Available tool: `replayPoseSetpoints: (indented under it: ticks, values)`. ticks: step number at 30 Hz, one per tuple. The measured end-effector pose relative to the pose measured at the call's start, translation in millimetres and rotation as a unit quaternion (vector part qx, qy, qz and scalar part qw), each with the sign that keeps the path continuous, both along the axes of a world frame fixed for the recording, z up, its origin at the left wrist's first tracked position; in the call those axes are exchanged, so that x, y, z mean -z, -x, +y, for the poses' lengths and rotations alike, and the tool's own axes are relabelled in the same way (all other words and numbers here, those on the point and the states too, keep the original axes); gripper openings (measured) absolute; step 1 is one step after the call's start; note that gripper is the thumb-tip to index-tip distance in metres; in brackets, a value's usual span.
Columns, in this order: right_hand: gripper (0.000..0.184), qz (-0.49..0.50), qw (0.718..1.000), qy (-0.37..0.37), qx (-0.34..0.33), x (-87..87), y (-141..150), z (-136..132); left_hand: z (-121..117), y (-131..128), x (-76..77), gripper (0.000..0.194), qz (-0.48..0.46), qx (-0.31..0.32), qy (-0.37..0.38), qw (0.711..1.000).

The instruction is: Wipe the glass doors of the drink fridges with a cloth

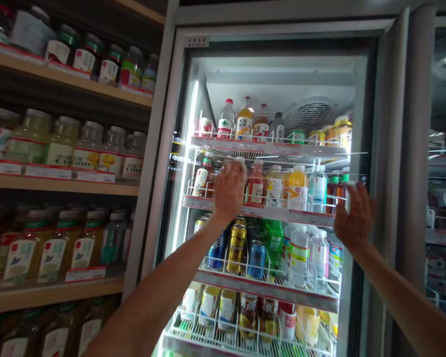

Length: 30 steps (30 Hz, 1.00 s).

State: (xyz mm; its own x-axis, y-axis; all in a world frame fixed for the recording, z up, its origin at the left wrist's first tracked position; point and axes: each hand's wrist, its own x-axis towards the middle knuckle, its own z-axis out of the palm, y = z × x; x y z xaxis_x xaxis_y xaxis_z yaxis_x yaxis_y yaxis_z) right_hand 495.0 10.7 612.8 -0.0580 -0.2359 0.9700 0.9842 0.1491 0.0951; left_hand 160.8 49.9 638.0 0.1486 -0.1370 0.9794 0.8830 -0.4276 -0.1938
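Note:
I face a lit drinks cooler whose glass door stands swung to the right. My left hand reaches onto the second wire shelf, its fingers curled round a white-capped bottle among other bottles. My right hand is raised near the door's inner edge, fingers spread, holding nothing. An orange juice bottle and a red-labelled bottle stand just right of my left hand.
Wooden shelves on the left carry rows of jars and bottles. Cans and green and clear bottles fill the cooler's third shelf; more bottles sit on the bottom rack. A second cooler stands at the far right.

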Motion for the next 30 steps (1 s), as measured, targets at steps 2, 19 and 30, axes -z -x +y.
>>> replayPoseSetpoints:
  ticks: [2, 19, 30]
  values:
    - [0.051, -0.011, 1.0, 0.004, -0.014, 0.2, 10, 0, -5, -32, 13.9, 0.048, 0.148, 0.007, -0.005, 0.989]
    - [0.05, -0.053, 0.996, 0.001, -0.068, 4.0, 8, -1, -4, -13, 24.8, 0.047, 0.148, 0.004, -0.007, 0.989]
    - [0.049, -0.152, 0.945, 0.015, -0.288, -8.2, 116, -26, -1, -6, 2.2, 0.052, 0.008, 0.061, -0.006, 0.998]
